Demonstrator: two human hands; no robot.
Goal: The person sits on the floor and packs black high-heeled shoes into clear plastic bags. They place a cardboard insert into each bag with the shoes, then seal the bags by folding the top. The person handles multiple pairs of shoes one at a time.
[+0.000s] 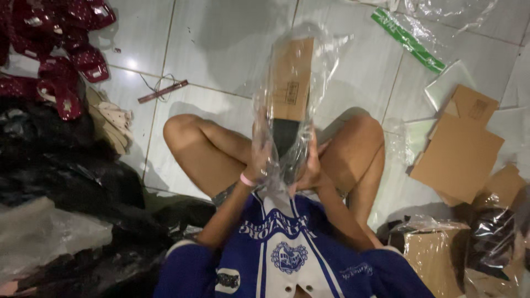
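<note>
You sit cross-legged on the tiled floor (221, 49), both hands raised in front of your chest.

Left hand (258, 157): fingers closed on the lower left edge of the clear bag (326, 55). Pink band on that wrist. Right hand (310, 165): fingers wrapped on the bag's lower right edge, opposite the left. Both grips are through the plastic, at the mouth end.

The bag stands upright between your knees, held off the floor. Inside it: a brown card (290, 77) in the upper part, and a dark item (284, 138) just below it, touching the card's lower edge, down near your hands. What the dark item is I cannot tell.

Step in hand, by my reading: seating the card and dark item inside the bag. They look most of the way in. The next move likely calls for keeping both edges taut so the contents slide flat and the thin plastic does not crumple.

Around you: flat cardboard (458, 154) to your right, more packed bags (436, 254) near your right knee, dark red goods (61, 49) heaped far left, black bundles (66, 176) left.
</note>
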